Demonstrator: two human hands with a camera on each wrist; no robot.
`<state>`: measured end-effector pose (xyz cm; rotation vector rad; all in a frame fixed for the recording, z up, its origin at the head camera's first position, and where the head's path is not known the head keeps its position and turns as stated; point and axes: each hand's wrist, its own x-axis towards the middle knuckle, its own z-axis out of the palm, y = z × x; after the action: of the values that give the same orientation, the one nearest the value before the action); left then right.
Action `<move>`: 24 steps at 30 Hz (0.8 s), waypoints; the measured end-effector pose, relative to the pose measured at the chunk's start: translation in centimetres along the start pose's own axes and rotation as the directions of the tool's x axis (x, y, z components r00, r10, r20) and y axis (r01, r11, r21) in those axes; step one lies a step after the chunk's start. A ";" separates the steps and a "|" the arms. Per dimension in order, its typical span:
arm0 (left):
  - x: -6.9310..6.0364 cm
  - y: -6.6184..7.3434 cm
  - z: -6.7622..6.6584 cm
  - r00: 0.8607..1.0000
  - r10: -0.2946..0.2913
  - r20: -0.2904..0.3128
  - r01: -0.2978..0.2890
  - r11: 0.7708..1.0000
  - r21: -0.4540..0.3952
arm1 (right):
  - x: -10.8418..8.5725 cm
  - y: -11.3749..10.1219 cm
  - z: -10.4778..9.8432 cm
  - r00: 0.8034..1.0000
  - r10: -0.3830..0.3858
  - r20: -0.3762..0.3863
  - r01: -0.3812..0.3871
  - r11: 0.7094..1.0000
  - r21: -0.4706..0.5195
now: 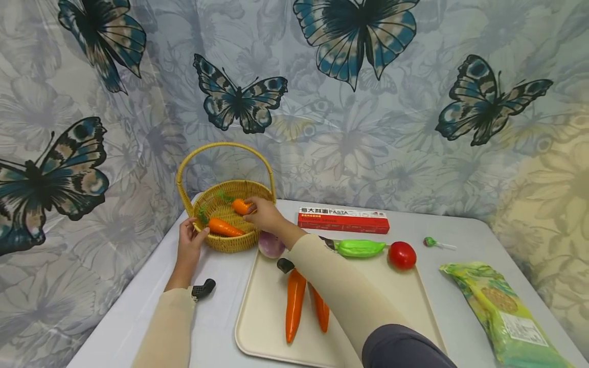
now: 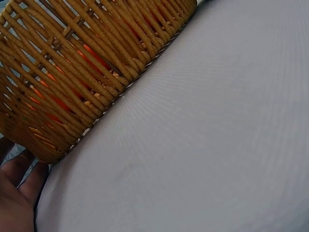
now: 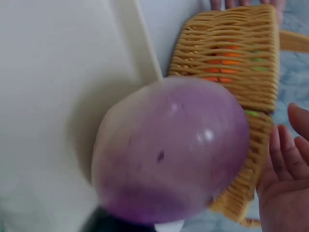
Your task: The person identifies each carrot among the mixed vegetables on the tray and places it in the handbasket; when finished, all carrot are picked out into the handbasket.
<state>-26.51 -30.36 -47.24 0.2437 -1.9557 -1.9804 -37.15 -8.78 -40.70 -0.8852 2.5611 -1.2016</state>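
Left hand [image 1: 188,244] has the wicker basket [image 1: 230,246] by its near left side, thumb toward the inside and fingers outside, so I'd call that clamped on the basket, up at the far left of the table [image 1: 221,317]. Inside, the near carrot [image 1: 224,228] lies along the front wall, leafy end by that hand, orange tip pointing right. The far carrot [image 1: 240,206] is the one I'm watching: just left of the right hand [image 1: 268,214], long axis roughly left to right, greens away from the fingers, orange end at the fingertips. Right hand's clearly the nearer one. Pinching or only touching? Can't tell; my right wrist feed shows thumb and fingers a bit apart, but the basket blocks the contact.

Next along, a purple vegetable [image 1: 271,244] at the far left corner of the tray [image 1: 257,317], then two long orange vegetables [image 1: 294,309] pointing to its near edge. Behind the far edge there's a red and white box [image 1: 342,221]: I can read "意大利面 PASTA", with what looks like "tomato sauce" below. Green vegetable [image 1: 361,248] along that edge, tomato [image 1: 402,255] at the far right corner, maybe a lollipop [image 1: 430,242] off the tray, and a bag [image 1: 506,312] by the table's right edge, label too small for me.
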 end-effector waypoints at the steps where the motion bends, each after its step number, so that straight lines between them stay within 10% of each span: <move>1: -0.1 0.2 0.0 1.000 0.001 0.000 -0.001 1.000 0.004 | -0.3 0.1 -0.4 1.000 -0.006 -0.013 0.006 0.999 0.036; 10: 0.0 0.4 0.3 1.000 -0.007 -0.004 0.007 1.000 0.002 | -6.1 1.4 -4.4 0.992 -0.017 -0.124 0.034 0.990 0.138; 24: -0.6 0.7 0.1 0.999 -0.041 0.005 0.041 0.999 0.004 | -18.6 3.7 -6.3 0.957 0.209 -0.201 -0.183 0.973 0.140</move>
<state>-25.90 -30.03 -46.58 0.2825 -1.9726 -2.0047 -26.22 7.94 -40.94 -0.4849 2.6290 -1.4407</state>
